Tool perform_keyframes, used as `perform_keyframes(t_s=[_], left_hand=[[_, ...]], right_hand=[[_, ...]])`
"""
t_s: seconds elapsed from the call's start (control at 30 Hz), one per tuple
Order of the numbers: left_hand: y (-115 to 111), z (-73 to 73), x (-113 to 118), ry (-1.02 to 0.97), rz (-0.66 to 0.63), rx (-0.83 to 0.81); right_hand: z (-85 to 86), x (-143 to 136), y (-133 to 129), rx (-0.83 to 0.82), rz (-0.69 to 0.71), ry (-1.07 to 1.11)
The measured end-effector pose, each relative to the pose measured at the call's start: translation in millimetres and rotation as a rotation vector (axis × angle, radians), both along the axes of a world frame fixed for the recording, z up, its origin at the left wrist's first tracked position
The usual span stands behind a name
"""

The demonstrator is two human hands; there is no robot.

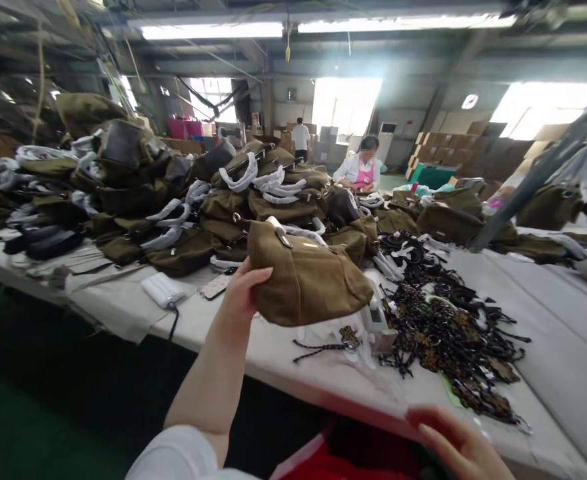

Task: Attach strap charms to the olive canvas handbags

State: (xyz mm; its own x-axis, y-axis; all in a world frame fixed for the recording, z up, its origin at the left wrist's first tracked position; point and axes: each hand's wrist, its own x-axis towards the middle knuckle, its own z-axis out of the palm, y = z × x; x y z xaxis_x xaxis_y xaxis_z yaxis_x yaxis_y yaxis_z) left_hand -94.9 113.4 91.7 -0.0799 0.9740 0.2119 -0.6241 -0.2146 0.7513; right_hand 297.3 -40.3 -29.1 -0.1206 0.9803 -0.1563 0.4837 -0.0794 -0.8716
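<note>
One olive corduroy bag [308, 280] hangs pinched at its edge in the left hand [240, 293], best supported underneath, while the right hand [460, 447] hovers empty, fingers spread, near leopard-print straps [448, 333].

Olive bags [183, 193] lie heaped across the long table [548, 320], their handles wrapped in white. A tangle of dark straps [448, 320] sprawls beside them. A white charger [162, 291] sits near the edge. Further back, a seated worker [360, 170] and stacked boxes [438, 150].
</note>
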Motion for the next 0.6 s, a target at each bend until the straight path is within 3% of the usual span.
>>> perform_keyframes(t_s=[0.13,0.27,0.37,0.43,0.47,0.5,0.6], left_hand=[[-68.0,-36.0,-30.5,0.001,-0.001,-0.019],[-112.1,-66.0,-55.0,0.088,-0.077,-0.216],[-127.7,-92.7,-67.9,0.415,-0.151,-0.469],[-127.5,-117.5,-72.5,0.740,-0.277,-0.505],[-124.9,-131.2,-72.7,0.917,-0.277,-0.500],[-121.3,-144.8,-71.1,1.104,-0.178,-0.489],[-107.3,-176.2,-57.3,1.515,0.321,-0.279]], right_hand=[[-13.6,-49.5,46.8,-0.019,-0.135,0.486],[-16.2,-84.5,61.1,-0.326,-0.156,0.826],[-13.4,-94.1,54.9,-0.377,-0.135,0.923],[-18.3,-96.1,53.5,-0.306,-0.122,0.886],[-23.4,-95.9,54.6,-0.270,-0.129,0.829],[-30.0,-95.0,56.4,-0.233,-0.146,0.752],[-50.8,-89.8,62.1,-0.090,-0.173,0.513]])
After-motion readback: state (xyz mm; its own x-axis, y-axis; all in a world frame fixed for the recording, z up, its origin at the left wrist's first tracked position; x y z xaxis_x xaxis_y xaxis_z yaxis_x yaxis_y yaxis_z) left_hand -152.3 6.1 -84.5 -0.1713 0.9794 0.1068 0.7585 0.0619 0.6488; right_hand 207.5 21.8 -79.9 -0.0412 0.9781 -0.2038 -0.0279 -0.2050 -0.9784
